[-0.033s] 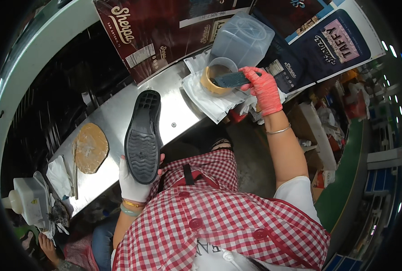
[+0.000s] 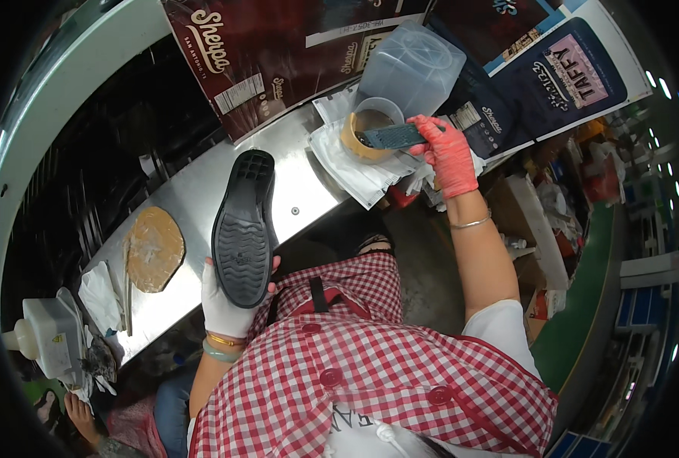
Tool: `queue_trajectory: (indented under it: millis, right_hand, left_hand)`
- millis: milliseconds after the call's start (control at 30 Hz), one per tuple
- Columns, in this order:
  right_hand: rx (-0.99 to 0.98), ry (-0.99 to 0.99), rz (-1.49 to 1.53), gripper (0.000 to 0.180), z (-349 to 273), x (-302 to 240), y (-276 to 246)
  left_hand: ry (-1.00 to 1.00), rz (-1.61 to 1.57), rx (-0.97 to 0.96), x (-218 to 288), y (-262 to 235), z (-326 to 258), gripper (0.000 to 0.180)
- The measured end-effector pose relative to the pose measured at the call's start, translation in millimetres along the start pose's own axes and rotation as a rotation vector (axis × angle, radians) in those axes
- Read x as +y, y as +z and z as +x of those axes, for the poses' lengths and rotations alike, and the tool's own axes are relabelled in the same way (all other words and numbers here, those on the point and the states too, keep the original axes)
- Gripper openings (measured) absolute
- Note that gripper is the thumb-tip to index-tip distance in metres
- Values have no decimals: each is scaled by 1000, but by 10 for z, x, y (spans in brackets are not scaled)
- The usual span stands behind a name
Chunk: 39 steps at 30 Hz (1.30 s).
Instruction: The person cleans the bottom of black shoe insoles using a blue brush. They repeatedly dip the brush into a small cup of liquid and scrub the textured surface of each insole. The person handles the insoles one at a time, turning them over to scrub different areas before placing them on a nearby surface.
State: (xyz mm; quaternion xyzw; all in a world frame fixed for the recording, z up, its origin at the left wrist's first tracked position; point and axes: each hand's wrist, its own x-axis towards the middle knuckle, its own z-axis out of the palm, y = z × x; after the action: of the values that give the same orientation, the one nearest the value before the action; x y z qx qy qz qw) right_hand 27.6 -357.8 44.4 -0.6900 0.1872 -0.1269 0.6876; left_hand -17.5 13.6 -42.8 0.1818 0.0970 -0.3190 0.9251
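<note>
My left hand [image 2: 223, 304], in a white glove, holds a black shoe [image 2: 244, 227] sole up over the metal bench [image 2: 183, 195]. My right hand [image 2: 448, 153], in a red glove, grips a dark flat brush [image 2: 391, 137] whose tip dips into a round tub of brownish glue [image 2: 366, 131]. The tub stands on white sheets of paper [image 2: 354, 174] at the bench's right end. A clear plastic container [image 2: 412, 69] sits just behind the tub.
A round tan pad smeared with glue [image 2: 153, 248] lies on the bench to the left, with a white cloth [image 2: 101, 296] and a white plastic jug [image 2: 45, 336] further left. Dark printed cardboard [image 2: 278, 53] lines the back. Cluttered shelves stand at the right.
</note>
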Motion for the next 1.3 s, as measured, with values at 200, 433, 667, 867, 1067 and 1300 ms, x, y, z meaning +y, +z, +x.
queue_trajectory:
  millis: [200, 433, 667, 867, 1067, 1300]
  right_hand:
    - [-119, 74, 258, 23, -698, -57, 805]
    - [-239, 76, 369, 26, -1178, -174, 1446]
    - [-228, 57, 324, 23, -1316, -163, 1512]
    - [-153, -104, 343, 21, -1204, -236, 1474]
    - [-122, -155, 388, 19, -1101, -389, 1390]
    - [-105, -185, 421, 19, -970, -531, 1290]
  left_hand:
    - [7, -92, -168, 54, 221, 266, 70]
    - [90, -71, -196, -5, 552, 138, 72]
    - [87, 34, -250, 13, 537, 89, 76]
    - [69, 166, -274, -12, 528, 23, 88]
    - [22, 297, -289, 10, 602, -31, 101]
    - [-18, 373, -289, 8, 602, -62, 106]
